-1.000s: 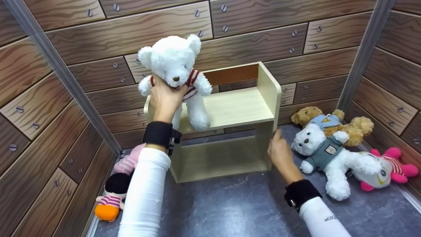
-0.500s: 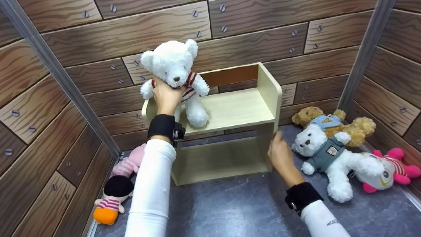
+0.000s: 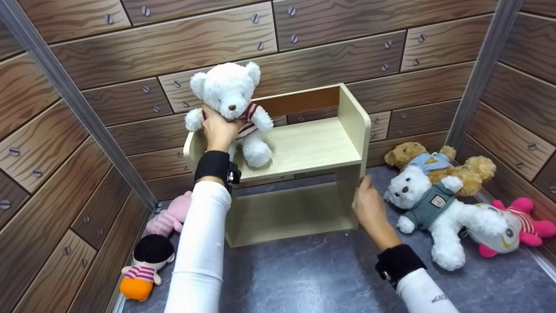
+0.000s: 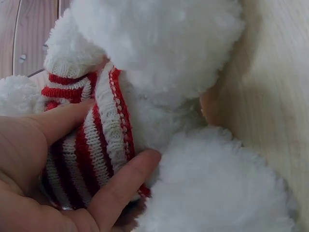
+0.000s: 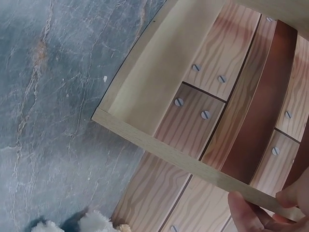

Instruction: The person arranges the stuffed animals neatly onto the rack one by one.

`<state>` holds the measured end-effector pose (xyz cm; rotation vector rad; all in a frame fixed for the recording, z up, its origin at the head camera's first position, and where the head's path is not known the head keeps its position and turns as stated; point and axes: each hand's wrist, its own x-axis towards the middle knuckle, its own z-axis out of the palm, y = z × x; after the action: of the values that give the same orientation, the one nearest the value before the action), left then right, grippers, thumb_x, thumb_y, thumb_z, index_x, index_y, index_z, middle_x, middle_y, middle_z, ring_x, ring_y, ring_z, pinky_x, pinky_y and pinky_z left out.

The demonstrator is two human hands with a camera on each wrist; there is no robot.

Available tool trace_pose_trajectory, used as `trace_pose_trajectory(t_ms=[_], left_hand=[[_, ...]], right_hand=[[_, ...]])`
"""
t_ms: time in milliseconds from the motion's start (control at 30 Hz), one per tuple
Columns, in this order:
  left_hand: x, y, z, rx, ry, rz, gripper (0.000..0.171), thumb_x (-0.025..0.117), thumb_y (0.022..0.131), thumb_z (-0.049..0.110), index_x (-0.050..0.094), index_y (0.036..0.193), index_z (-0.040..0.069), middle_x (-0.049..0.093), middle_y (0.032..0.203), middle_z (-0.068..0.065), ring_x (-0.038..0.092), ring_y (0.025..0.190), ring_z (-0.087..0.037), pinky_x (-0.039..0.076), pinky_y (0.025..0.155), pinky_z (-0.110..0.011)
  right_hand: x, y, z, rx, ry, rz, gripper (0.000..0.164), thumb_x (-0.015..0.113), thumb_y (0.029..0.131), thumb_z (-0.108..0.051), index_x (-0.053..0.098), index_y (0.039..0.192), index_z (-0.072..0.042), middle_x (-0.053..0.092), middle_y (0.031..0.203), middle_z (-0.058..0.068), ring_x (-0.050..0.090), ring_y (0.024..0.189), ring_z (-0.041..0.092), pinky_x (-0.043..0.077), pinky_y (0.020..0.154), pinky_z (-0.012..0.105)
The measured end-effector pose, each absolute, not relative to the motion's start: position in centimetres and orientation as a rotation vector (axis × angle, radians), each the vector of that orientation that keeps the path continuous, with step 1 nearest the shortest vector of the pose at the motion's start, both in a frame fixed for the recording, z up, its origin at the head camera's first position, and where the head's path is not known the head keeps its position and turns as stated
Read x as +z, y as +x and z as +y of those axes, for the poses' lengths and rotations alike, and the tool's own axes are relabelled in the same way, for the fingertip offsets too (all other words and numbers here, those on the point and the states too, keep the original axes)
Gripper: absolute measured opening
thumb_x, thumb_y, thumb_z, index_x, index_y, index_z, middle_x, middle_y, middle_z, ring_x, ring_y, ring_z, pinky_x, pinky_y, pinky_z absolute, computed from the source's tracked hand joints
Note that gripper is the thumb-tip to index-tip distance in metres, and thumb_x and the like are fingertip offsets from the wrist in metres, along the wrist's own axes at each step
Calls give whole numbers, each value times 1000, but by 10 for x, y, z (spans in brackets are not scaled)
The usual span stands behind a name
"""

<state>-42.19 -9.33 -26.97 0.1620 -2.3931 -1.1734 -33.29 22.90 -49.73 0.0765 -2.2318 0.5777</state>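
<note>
A white teddy bear (image 3: 230, 82) in a red-and-white striped sweater sits at the left end of a pale wooden shelf's upper board (image 3: 310, 139), its legs forward. My left hand (image 3: 219, 132) grips it by the torso under the chin. In the left wrist view, fingers (image 4: 123, 186) curl around the sweater (image 4: 89, 159) just above the legs. My right hand (image 3: 371, 213) holds the front edge of the shelf's right side panel (image 3: 358, 117). From the right wrist, thumb and fingers (image 5: 244, 212) appear on both sides of that panel (image 5: 183, 164).
On the floor at right lie a brown bear (image 3: 473, 174), a white bear in a green shirt (image 3: 447, 226) and a pink-and-grey plush (image 3: 499, 230). A black-haired doll (image 3: 145, 269) and a pink plush (image 3: 169, 217) lie at left. Wood-patterned walls (image 3: 330, 61) surround the shelf.
My left hand has lowered the white teddy bear onto the upper board, and its legs now stick forward. The right hand keeps its hold on the side panel.
</note>
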Motion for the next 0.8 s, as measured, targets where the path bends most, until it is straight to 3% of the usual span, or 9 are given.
trace_pose_trajectory(t_ms=[533,800], left_hand=[[-276,-419,-96,-1121,192,-2481,88,82,79,32,26,141,5,57,129,-34,56,122,-48,45,102,-50],[-277,-415,-94,-1097,192,-2511,89,72,88,37,17,152,8,54,136,-32,51,127,-49,42,105,-51]], right_hand=[[-500,-333,228,601,100,-2228,37,59,87,8,40,116,21,57,66,33,57,50,49,46,43,56],[-499,-334,228,599,83,-2237,37,57,88,8,40,118,22,57,70,34,57,52,49,46,45,56]])
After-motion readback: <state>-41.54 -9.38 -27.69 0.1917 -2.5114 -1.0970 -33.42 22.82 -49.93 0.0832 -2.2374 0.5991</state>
